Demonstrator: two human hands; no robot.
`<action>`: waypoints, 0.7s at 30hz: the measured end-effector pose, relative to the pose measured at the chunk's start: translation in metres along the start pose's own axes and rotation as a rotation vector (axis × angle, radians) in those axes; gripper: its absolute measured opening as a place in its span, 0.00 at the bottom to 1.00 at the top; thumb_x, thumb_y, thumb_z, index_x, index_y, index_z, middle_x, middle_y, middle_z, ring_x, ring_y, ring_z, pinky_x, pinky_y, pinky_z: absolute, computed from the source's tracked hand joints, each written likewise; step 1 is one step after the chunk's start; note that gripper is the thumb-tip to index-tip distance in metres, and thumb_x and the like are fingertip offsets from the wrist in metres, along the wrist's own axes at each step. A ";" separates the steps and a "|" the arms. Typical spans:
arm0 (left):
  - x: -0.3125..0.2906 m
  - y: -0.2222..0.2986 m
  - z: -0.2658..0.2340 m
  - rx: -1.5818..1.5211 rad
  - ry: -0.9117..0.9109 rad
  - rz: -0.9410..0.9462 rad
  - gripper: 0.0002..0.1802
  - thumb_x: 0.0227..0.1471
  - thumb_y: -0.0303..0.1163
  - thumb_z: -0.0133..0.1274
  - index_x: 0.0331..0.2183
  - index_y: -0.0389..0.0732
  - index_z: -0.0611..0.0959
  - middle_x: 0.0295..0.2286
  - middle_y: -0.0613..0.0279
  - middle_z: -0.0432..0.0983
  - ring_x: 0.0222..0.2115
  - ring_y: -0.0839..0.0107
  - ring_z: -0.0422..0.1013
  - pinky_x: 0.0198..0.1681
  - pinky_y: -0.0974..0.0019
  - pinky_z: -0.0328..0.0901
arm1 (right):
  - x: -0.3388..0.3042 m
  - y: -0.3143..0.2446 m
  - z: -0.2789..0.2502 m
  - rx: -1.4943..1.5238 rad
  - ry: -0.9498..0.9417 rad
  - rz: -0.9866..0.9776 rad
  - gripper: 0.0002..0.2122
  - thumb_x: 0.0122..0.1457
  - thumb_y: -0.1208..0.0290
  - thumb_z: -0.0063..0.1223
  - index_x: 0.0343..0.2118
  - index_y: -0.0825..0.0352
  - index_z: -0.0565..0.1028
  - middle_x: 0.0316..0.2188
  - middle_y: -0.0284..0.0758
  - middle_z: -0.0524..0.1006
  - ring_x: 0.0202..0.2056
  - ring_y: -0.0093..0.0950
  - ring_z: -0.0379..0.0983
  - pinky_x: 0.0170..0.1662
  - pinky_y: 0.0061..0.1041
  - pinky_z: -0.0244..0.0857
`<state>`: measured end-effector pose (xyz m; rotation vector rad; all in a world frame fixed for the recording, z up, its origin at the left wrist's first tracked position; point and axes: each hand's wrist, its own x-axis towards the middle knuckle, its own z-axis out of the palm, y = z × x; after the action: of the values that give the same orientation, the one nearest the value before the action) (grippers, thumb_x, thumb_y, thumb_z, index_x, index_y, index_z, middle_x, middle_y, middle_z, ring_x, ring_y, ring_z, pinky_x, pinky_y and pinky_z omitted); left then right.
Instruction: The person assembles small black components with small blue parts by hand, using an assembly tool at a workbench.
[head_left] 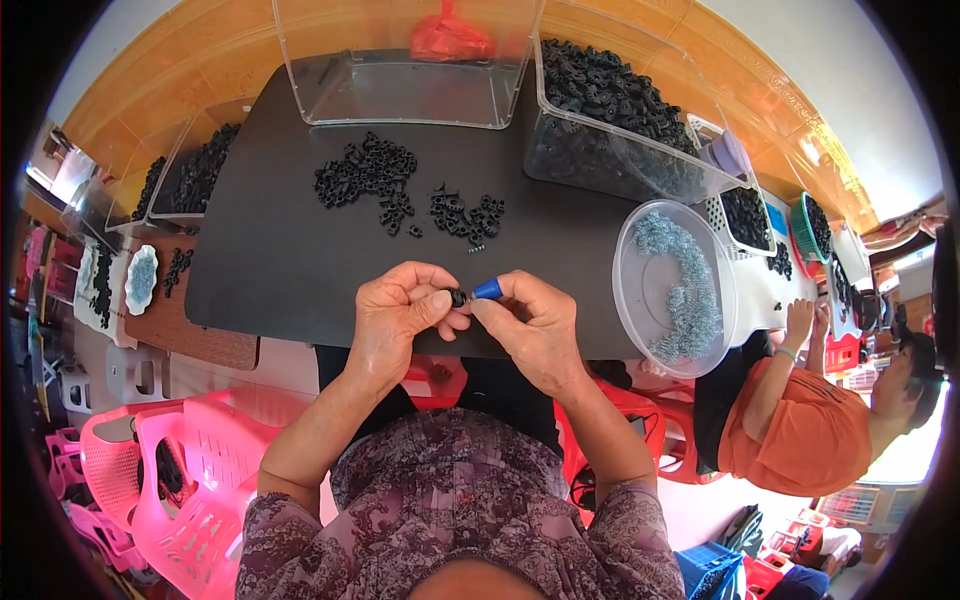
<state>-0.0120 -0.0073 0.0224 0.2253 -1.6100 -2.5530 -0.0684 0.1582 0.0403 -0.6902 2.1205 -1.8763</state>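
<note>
My left hand (398, 315) pinches a small black plastic part (458, 298) between thumb and fingers, just past the near edge of the table. Close beside it, my right hand (532, 328) is closed on a short blue piece with a tapered end (487, 289); its kind I cannot make out. The fingertips of both hands nearly meet, hiding the point between the two pieces. Beyond them lie a large pile of black plastic parts (365, 172) and a smaller pile (466, 215). One small metal spring (476, 249) rests just below the smaller pile.
A round clear tub (625, 290) of small silvery pieces stands at the right. Behind are a clear bin (410, 122) with a red bag and another bin (580, 165) full of black parts. A co-worker in orange (800, 430) sits right; pink chairs (205, 470) stand left.
</note>
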 end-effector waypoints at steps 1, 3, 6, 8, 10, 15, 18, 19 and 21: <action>-0.001 0.000 0.000 0.005 -0.009 0.010 0.07 0.55 0.23 0.52 0.37 0.31 0.77 0.27 0.55 0.80 0.25 0.73 0.76 0.27 0.75 0.69 | 0.000 0.000 0.000 -0.010 -0.003 0.009 0.03 0.55 0.82 0.55 0.32 0.71 0.77 0.29 0.29 0.76 0.30 0.14 0.71 0.33 0.15 0.65; -0.003 0.000 0.001 0.006 0.005 0.016 0.08 0.55 0.23 0.52 0.38 0.31 0.76 0.27 0.55 0.80 0.25 0.73 0.76 0.27 0.75 0.69 | 0.000 -0.001 0.000 -0.022 -0.008 0.017 0.03 0.54 0.82 0.55 0.32 0.71 0.77 0.28 0.29 0.76 0.30 0.14 0.71 0.33 0.15 0.65; -0.005 -0.004 0.000 0.002 0.011 0.021 0.09 0.55 0.23 0.52 0.39 0.31 0.76 0.28 0.55 0.80 0.25 0.74 0.76 0.27 0.75 0.69 | 0.000 0.001 0.003 -0.130 0.004 -0.038 0.02 0.54 0.82 0.55 0.32 0.71 0.76 0.27 0.29 0.76 0.29 0.14 0.71 0.32 0.15 0.65; -0.007 -0.007 -0.001 -0.007 0.002 0.024 0.09 0.55 0.23 0.52 0.39 0.31 0.75 0.28 0.55 0.80 0.26 0.74 0.76 0.27 0.75 0.69 | 0.000 0.001 0.006 -0.152 0.053 -0.149 0.03 0.53 0.82 0.56 0.30 0.71 0.76 0.25 0.31 0.75 0.28 0.17 0.71 0.30 0.18 0.65; -0.009 -0.010 0.000 0.014 -0.021 0.023 0.10 0.56 0.24 0.52 0.40 0.31 0.75 0.27 0.56 0.79 0.26 0.75 0.75 0.27 0.75 0.69 | 0.001 0.001 0.008 -0.266 0.059 -0.264 0.03 0.52 0.83 0.56 0.30 0.71 0.75 0.25 0.34 0.75 0.26 0.22 0.71 0.29 0.21 0.65; -0.009 -0.012 0.005 -0.053 0.021 0.025 0.10 0.56 0.24 0.52 0.39 0.30 0.75 0.27 0.57 0.78 0.25 0.76 0.74 0.28 0.75 0.68 | 0.001 0.000 0.015 -0.503 0.123 -0.557 0.07 0.46 0.85 0.56 0.29 0.72 0.74 0.25 0.40 0.73 0.24 0.35 0.68 0.26 0.29 0.64; -0.011 -0.015 0.005 -0.059 0.033 0.027 0.10 0.56 0.24 0.52 0.40 0.29 0.75 0.26 0.58 0.78 0.24 0.77 0.73 0.28 0.75 0.68 | -0.005 -0.004 0.024 -0.689 0.172 -0.669 0.13 0.39 0.86 0.56 0.32 0.73 0.75 0.29 0.40 0.72 0.26 0.35 0.67 0.26 0.30 0.64; -0.012 -0.015 0.005 -0.052 0.028 0.017 0.10 0.56 0.24 0.52 0.40 0.29 0.75 0.26 0.59 0.77 0.24 0.77 0.72 0.28 0.75 0.68 | -0.007 -0.004 0.024 -0.691 0.171 -0.672 0.13 0.39 0.86 0.56 0.32 0.73 0.75 0.29 0.40 0.72 0.26 0.35 0.67 0.26 0.30 0.64; -0.013 -0.014 0.006 -0.044 0.021 -0.003 0.10 0.56 0.24 0.52 0.40 0.29 0.75 0.26 0.59 0.77 0.24 0.78 0.72 0.28 0.75 0.68 | -0.010 -0.003 0.026 -0.746 0.146 -0.640 0.16 0.38 0.85 0.57 0.35 0.73 0.75 0.29 0.39 0.72 0.27 0.34 0.68 0.27 0.29 0.64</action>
<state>-0.0003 0.0065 0.0131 0.2496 -1.5460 -2.5759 -0.0473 0.1402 0.0381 -1.5743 2.9678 -1.3171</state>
